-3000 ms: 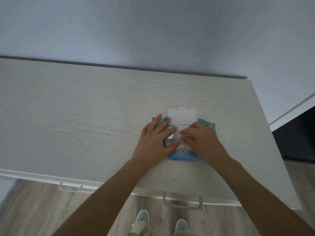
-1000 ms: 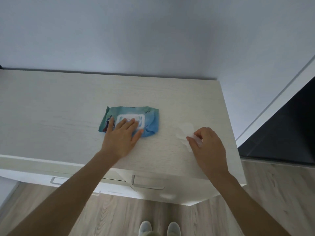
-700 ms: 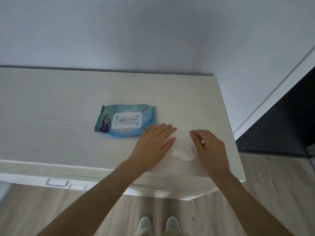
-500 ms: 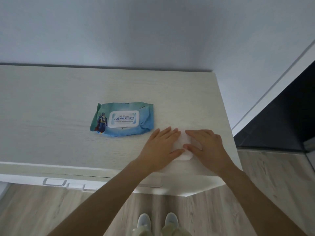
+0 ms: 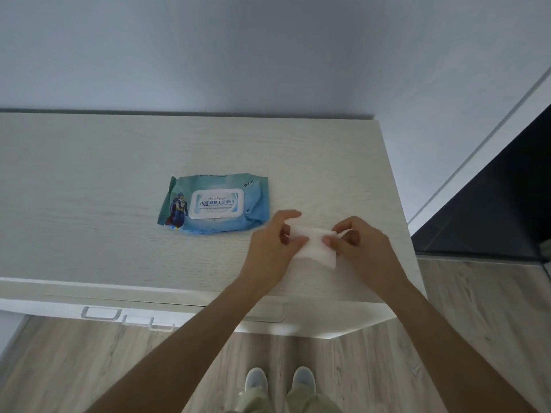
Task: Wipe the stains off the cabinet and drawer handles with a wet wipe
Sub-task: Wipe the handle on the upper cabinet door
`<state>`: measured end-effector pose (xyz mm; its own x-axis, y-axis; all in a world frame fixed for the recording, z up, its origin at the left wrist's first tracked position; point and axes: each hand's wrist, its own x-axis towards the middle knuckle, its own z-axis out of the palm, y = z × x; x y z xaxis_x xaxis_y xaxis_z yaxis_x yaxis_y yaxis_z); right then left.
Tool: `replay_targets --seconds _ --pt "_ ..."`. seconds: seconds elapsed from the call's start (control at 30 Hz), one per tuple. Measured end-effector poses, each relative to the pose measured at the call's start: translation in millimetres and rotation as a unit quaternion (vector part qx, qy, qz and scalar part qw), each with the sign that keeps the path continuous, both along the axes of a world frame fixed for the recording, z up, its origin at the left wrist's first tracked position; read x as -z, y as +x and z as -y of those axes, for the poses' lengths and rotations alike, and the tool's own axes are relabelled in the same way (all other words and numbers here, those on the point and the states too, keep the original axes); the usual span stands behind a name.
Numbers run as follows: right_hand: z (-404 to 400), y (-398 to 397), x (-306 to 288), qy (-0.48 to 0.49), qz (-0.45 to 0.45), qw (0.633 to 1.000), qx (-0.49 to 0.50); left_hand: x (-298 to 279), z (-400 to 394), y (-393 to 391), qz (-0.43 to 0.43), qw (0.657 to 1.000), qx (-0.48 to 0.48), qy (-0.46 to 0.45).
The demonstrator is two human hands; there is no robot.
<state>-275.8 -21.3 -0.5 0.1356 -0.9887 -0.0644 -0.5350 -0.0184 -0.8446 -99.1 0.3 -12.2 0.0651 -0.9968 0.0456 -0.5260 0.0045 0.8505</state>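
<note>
My left hand (image 5: 275,248) pinches the left end of a white wet wipe (image 5: 313,244) between thumb and fingers, and my right hand (image 5: 362,248) pinches its right end the same way, so the wipe is stretched flat between them. It sits low over the top of the cabinet (image 5: 119,162), near the front right corner; I cannot tell whether its lower edge touches the wood. Just beside my left hand, to the left and a little further back, lies the blue-green pack of wipes (image 5: 213,204), flat on the cabinet top with its white lid closed and facing up. Below the front edge of the cabinet, off to the left, the pale drawer handles (image 5: 98,312) stick out, well apart from the wipe. Under them is a wood-look floor (image 5: 74,362), and my two light shoes (image 5: 255,380) show at the bottom. A plain wall (image 5: 268,55) rises behind the cabinet.
</note>
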Motion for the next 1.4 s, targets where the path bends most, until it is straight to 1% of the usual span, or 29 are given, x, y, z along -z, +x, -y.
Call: replay_targets --seconds 0.03,0.07,0.1,0.13,0.2,0.27,0.33,0.4,0.47,0.53,0.57,0.6,0.63,0.7,0.83,1.03,1.07,1.17,1.2,1.27,1.33,1.4 --pt "1.1 0.0 -0.7 0.006 -0.004 1.0 0.011 -0.1 2.3 -1.7 0.01 1.0 -0.019 -0.009" --pt "1.6 0.0 0.0 0.007 -0.036 0.999 0.013 0.0 3.2 -2.9 0.046 0.998 -0.03 -0.033" --pt "1.4 0.6 0.8 0.006 -0.089 0.996 0.005 0.2 2.5 -4.0 0.096 0.993 -0.031 -0.067" --pt "0.1 0.6 2.5 0.004 -0.142 0.99 -0.007 -0.4 -0.1 -4.6 0.147 0.984 -0.02 -0.096" --pt "-1.9 -0.7 5.7 -0.011 -0.197 0.98 -0.009 0.1 -6.3 -3.4 0.228 0.963 0.029 -0.139" --pt "-3.0 -3.7 5.6 -0.067 -0.197 0.978 -0.016 3.2 -12.2 0.7 0.285 0.94 0.087 -0.163" --pt "-1.5 -6.2 2.9 -0.109 -0.162 0.979 -0.062 5.5 -13.9 4.4 0.322 0.919 0.115 -0.194" --pt "-1.6 -7.5 0.0 -0.106 -0.159 0.974 -0.118 6.1 -10.4 7.1 0.364 0.898 0.112 -0.22" --pt "-2.9 -8.8 -0.1 -0.097 -0.172 0.969 -0.146 3.7 -6.1 6.5 0.389 0.893 0.101 -0.204" --pt "-2.9 -9.4 0.6 -0.088 -0.164 0.971 -0.15 2.7 -3.8 5.6 0.373 0.897 0.11 -0.211" --pt "-3.0 -8.6 1.2 -0.083 -0.162 0.972 -0.149 2.2 -6.4 4.5 0.355 0.905 0.115 -0.202" --pt "-3.3 -8.1 2.3 -0.081 -0.162 0.973 -0.146 2.4 -9.6 3.5 0.337 0.917 0.115 -0.18" --pt "-3.3 -7.9 3.5 -0.083 -0.165 0.972 -0.144 1.8 -13.0 2.5 0.316 0.932 0.112 -0.137" --pt "-3.5 -7.6 6.3 -0.093 -0.173 0.969 -0.147 5.8 -18.2 3.6 0.3 0.944 0.109 -0.084" --pt "-5.1 -7.2 11.3 -0.089 -0.186 0.968 -0.143 14.2 -20.8 9.8 0.282 0.947 0.126 -0.084" --pt "-9.7 -2.2 12.0 -0.127 -0.26 0.947 -0.139 13.4 -19.0 5.2 0.235 0.962 0.089 -0.11" --pt "-9.7 -0.6 9.6 -0.115 -0.251 0.952 -0.133 13.8 -18.4 3.8 0.217 0.967 0.076 -0.109" --pt "-5.7 2.6 2.6 -0.05 -0.174 0.98 -0.084 11.0 -13.4 -1.6 0.117 0.992 0.003 -0.054" --pt "-4.3 3.5 0.8 -0.036 -0.17 0.982 -0.075 10.8 -10.7 -3.4 0.111 0.993 -0.014 -0.039" --pt "-4.8 5.1 2.2 -0.026 -0.201 0.976 -0.08 11.6 -7.7 -6.5 0.152 0.988 -0.024 -0.026" --pt "-8.4 6.9 6.6 -0.056 -0.231 0.968 -0.075 13.5 -8.0 -6.6 0.186 0.981 -0.001 -0.048" --pt "-12.7 9.4 9.2 -0.11 -0.218 0.969 -0.046 15.0 -9.8 -5.5 0.203 0.975 0.028 -0.086"
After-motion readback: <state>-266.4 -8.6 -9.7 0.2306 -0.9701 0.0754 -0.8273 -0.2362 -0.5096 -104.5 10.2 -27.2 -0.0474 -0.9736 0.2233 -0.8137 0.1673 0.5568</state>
